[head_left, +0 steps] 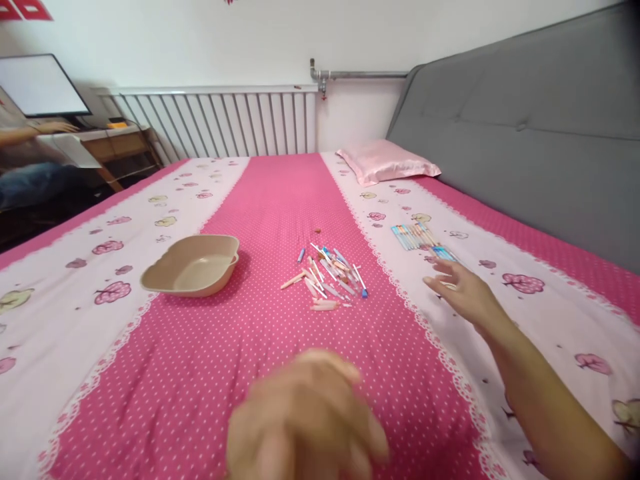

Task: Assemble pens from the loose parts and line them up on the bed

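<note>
My right hand (463, 288) is over the right side of the bed, thumb and fingers apart, with nothing visible in it. Just beyond its fingertips lies a row of slim sticks (414, 236), light blue and tan, set side by side. A shorter group of blue-ended sticks (444, 253) is right by the fingers. My left hand (305, 417) is close to the camera at bottom centre, too smeared by motion to show its fingers or any held thing. Mid-bed, a loose pile of thin sticks (333, 272) in white, pink, tan and blue lies jumbled; their exact kind is unclear.
A beige plastic basin (193, 267) stands left of the pile on the pink patterned bedspread (280, 193). A pink pillow (387, 162) rests against the grey headboard (525, 100). Behind are a white radiator (215, 123) and, far left, a person's arm (30, 132) at a desk with a monitor.
</note>
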{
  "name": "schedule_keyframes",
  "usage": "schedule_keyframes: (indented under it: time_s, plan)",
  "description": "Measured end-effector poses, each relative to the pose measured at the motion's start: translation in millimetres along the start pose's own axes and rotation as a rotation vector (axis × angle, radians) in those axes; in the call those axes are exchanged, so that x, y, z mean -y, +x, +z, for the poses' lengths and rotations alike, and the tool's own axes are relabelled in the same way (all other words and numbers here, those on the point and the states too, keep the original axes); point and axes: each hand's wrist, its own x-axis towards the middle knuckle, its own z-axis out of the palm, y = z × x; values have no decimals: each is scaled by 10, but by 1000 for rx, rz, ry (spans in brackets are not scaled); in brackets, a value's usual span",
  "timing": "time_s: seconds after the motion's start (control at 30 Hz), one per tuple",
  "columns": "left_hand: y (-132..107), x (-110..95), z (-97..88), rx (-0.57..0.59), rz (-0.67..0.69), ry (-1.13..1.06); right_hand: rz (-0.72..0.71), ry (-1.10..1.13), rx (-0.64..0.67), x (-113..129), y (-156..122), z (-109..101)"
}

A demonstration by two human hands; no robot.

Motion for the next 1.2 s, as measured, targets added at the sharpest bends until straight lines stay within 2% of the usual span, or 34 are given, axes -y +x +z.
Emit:
schedule_keyframes:
  time_s: [0.03,0.07,0.13,0.23,0.3,0.37,0.43,0.5,0.53,0.63,0.73,0.8,0.9,1.0,1.2]
  plan:
    - [201,134,114,-12,41,-56,-45,17,23,183,88,47]
    - [415,288,215,-131,119,-151,-77,15,31,359,178,101]
    - [849,646,350,-309,163,-115,-137,40,69,668,354,224]
    - [1373,1246,333,-473,60,76,-209,29,110,959,576,433]
    - [1540,1643,213,-472,-69,315,-228,-8,125,1010,678,588]
    - [1547,1994,82,-400,-195,571,-215,-81,121,953,743,761]
    - [1457,2270,-2,-302,-276,795,-158,-194,124,830,788,957]
    - [1358,2457,-27,-127,-348,959,-78,-318,172,697,828,1163]
    - [1327,2521,-23,-44,-387,1010,-55,-388,214,642,851,1264]
    - [1321,2641,12,115,-307,1063,-55,-440,233,549,929,1509]
    - [1358,2708,37,303,-363,1035,-71,-461,272,543,977,1629]
    - [1359,2727,40,349,-389,1041,-83,-465,291,561,980,1651]
    - [1339,2728,29,431,-354,1057,-102,-452,338,583,975,1651]
    - [1339,2744,17,462,-346,1054,-108,-437,377,586,991,1656]
    - [1349,2780,20,506,-422,959,-116,-379,401,536,1015,1659]
